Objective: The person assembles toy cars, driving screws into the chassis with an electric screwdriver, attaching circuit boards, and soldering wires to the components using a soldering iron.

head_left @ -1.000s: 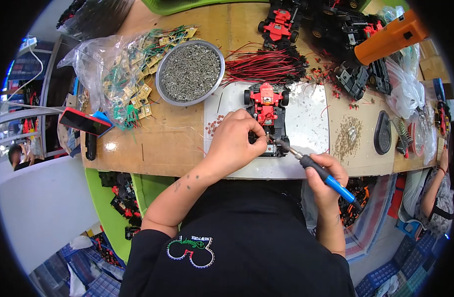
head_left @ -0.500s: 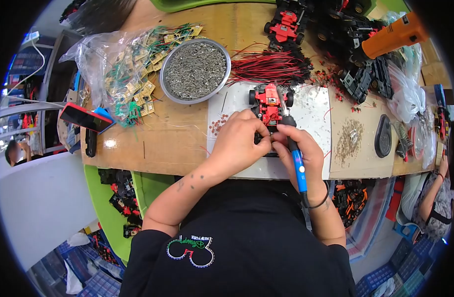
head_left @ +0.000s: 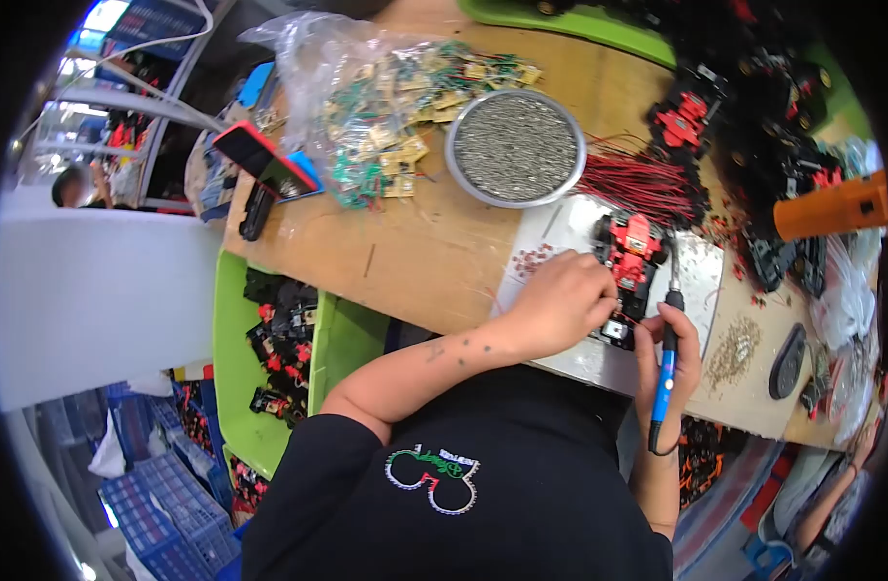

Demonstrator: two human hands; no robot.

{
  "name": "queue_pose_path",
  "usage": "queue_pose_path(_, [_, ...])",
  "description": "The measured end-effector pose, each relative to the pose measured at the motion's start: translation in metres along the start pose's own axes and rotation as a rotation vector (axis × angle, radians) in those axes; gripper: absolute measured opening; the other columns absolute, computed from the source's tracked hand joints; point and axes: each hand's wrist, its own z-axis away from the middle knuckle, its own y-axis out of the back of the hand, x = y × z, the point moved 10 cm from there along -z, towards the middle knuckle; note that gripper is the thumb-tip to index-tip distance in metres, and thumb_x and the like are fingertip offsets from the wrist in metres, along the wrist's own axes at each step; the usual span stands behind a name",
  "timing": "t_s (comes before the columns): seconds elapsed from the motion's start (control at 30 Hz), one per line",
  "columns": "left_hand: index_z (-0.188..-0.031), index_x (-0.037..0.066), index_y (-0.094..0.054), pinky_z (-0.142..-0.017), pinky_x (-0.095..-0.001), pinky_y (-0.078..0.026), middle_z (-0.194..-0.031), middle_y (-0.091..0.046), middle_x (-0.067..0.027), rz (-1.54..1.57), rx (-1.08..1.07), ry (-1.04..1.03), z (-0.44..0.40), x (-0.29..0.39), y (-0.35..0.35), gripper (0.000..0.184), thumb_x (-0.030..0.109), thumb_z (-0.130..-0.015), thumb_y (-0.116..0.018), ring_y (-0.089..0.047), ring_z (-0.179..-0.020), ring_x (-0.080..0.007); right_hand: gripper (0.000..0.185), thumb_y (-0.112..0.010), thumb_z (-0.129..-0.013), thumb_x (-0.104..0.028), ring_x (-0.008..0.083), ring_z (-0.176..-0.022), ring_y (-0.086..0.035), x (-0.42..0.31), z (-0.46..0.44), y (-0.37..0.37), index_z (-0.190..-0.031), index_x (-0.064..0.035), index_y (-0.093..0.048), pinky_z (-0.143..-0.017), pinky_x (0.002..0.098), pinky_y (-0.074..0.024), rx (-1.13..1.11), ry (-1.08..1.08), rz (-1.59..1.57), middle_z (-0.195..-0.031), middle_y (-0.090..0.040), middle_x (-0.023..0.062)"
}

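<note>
A red and black toy car chassis lies on a white board. My left hand is at the chassis's left side, thumb and fingers pinched together; whatever they hold is too small to make out. In my right hand is a blue and black soldering iron, its metal tip pointing up beside the chassis's right edge. Small copper-coloured discs lie on the board left of the chassis. Just behind the chassis is a bundle of red and black wires.
A metal bowl of screws stands behind the board, beside circuit boards with green wires. A phone leans at the left. An orange tool and more chassis are at the right. A green bin sits below the table.
The view has swung, so the table appears tilted and shifted right. My right hand came in to the chassis with the iron, then drew slightly aside. My left hand stays pinched by the chassis.
</note>
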Motion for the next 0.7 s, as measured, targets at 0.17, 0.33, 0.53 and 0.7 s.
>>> queue_pose_path(0.17, [-0.088,0.006,-0.065,-0.078,-0.0421,-0.048,-0.088,-0.063,-0.0105,0.079,-0.009,-0.011,0.003,-0.009,0.016,0.010,0.015,-0.085,-0.068,-0.060,-0.090,-0.0307,0.028,-0.062,-0.095,0.000,0.0116,-0.086,-0.059,-0.018,-0.006,0.001,-0.123,-0.0018,-0.058,-0.080,0.0259,-0.0487,-0.020,0.083,0.039,-0.095,-0.065,0.0054])
queue_pose_path(0.33, [-0.095,0.005,-0.067,-0.081,-0.0422,-0.049,-0.098,-0.067,-0.0127,-0.342,0.463,0.088,0.016,-0.046,0.150,0.012,0.013,-0.086,-0.068,-0.062,-0.092,-0.0323,0.026,-0.060,-0.097,-0.002,0.0138,-0.093,-0.064,-0.017,-0.005,0.014,-0.123,-0.0018,-0.059,-0.087,0.0272,-0.0485,0.049,0.074,-0.011,-0.097,-0.067,0.0068])
queue_pose_path(0.53, [-0.098,0.003,-0.066,-0.080,-0.0431,-0.049,-0.098,-0.066,-0.0148,-0.888,0.468,0.268,0.026,-0.094,0.189,0.021,0.019,-0.084,-0.072,-0.064,-0.091,-0.0336,0.026,-0.062,-0.095,0.000,0.0120,-0.088,-0.063,-0.029,-0.008,0.000,-0.120,-0.0017,-0.061,-0.079,0.0252,-0.0499,0.019,0.107,0.006,-0.094,-0.067,0.0060])
queue_pose_path(0.7, [-0.087,0.008,-0.067,-0.076,-0.0424,-0.048,-0.092,-0.064,-0.0087,-1.174,0.308,0.500,0.024,-0.124,0.196,0.008,0.012,-0.079,-0.067,-0.065,-0.090,-0.0260,0.026,-0.063,-0.094,-0.001,0.0126,-0.088,-0.064,-0.024,-0.010,-0.002,-0.120,-0.0018,-0.061,-0.079,0.0253,-0.0503,0.001,0.087,0.012,-0.094,-0.067,0.0067])
